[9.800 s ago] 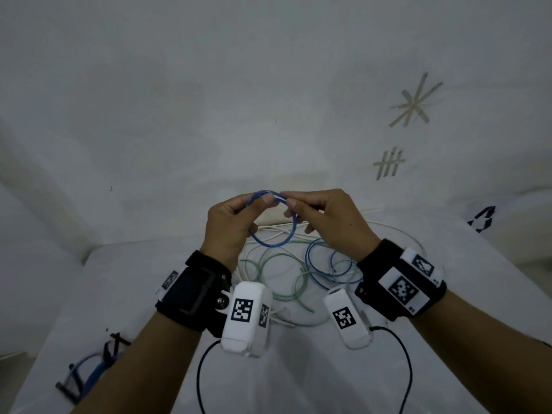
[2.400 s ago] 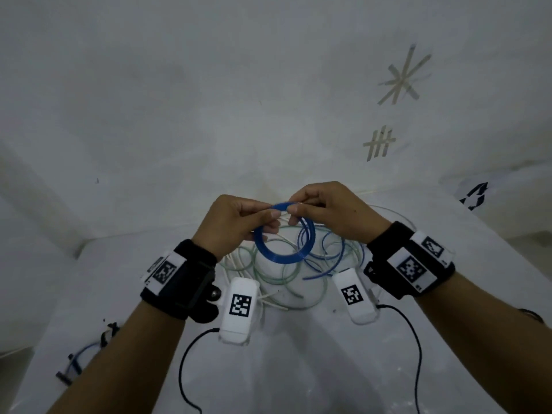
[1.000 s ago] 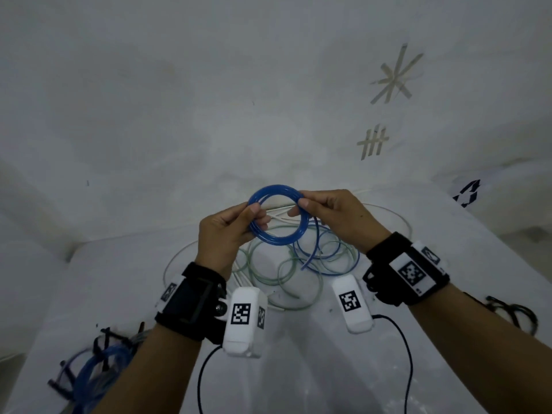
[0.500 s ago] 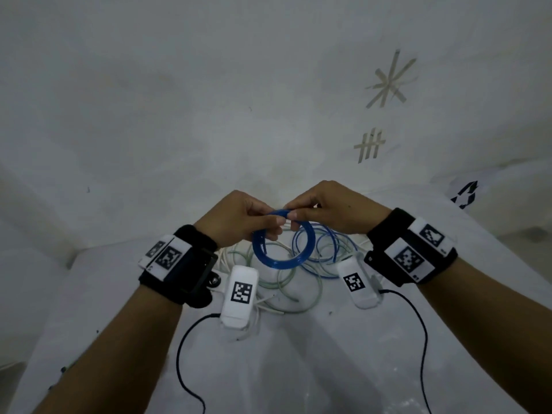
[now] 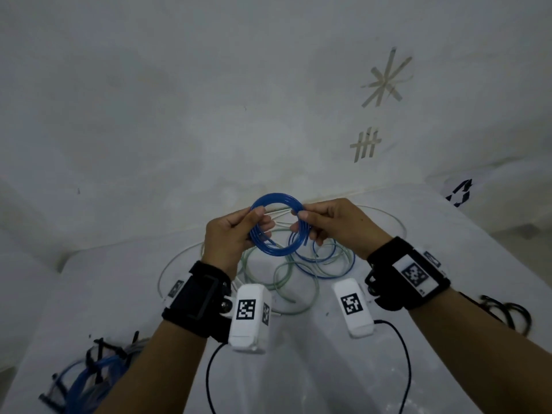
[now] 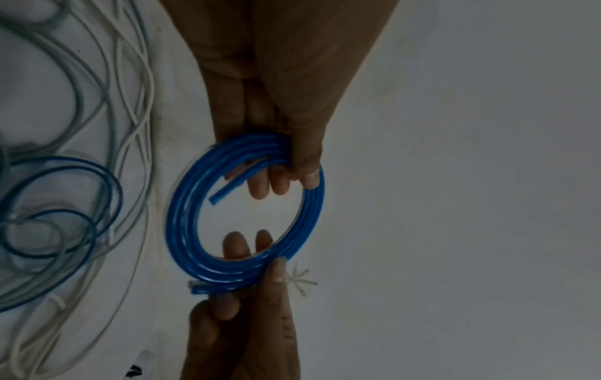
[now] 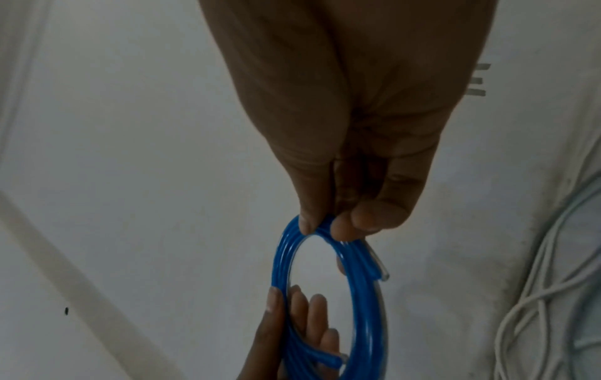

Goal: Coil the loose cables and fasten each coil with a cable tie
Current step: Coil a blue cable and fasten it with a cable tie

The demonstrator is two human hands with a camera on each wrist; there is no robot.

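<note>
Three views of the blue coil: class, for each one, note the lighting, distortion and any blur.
Head view: dim, even light, wide-angle bending of the wall and table edges, blue coil sharp. Left wrist view: darker, the left hand in shadow, loose cables at the edge soft. Right wrist view: the right hand looms large and dark, coil slightly blurred.

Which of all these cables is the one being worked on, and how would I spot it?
Start at the white table and its loose tangle of cables. Just above that, the left hand and right hand pinch opposite sides of the blue coil. It alone is lifted and wound into a tight, thick ring.
</note>
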